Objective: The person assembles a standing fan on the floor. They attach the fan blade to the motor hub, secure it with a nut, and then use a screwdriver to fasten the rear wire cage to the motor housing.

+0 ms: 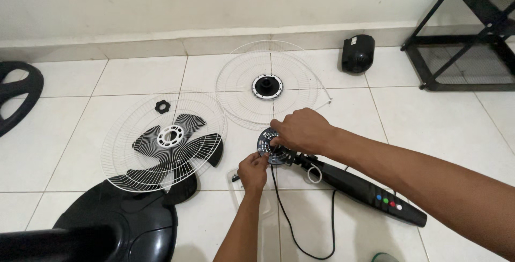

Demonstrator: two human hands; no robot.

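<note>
Far left, a black ring-shaped part (pixel 16 93) lies at the frame edge, untouched. Bottom left, the round black fan base (pixel 123 224) sits on the tiled floor (pixel 440 128). Over its top edge lies a white wire grille (pixel 120 138) with the black blade set (pixel 177 144) resting on it and a small black nut (pixel 162 106) on the wires. Next right, the second white grille (pixel 268 85) lies flat near the wall. Centre: the left hand (pixel 252 173) pinches something small at the lower edge of the fan motor head (pixel 271 146), can't tell what exactly. The right hand (pixel 300 130) is closed over the top of the motor head, fingers curled, steadying it. Motor head lies on the floor, joined to the black control neck (pixel 370 192) with coloured buttons; a black cord (pixel 289 224) trails down. Judging by this, step in hand is work at the motor's front face, likely a fastener or wire. Next move calls for a steady hold and fine fingertip control. Farther right: a black rear motor cover (pixel 358 54), then a black metal rack (pixel 466 42).
</note>
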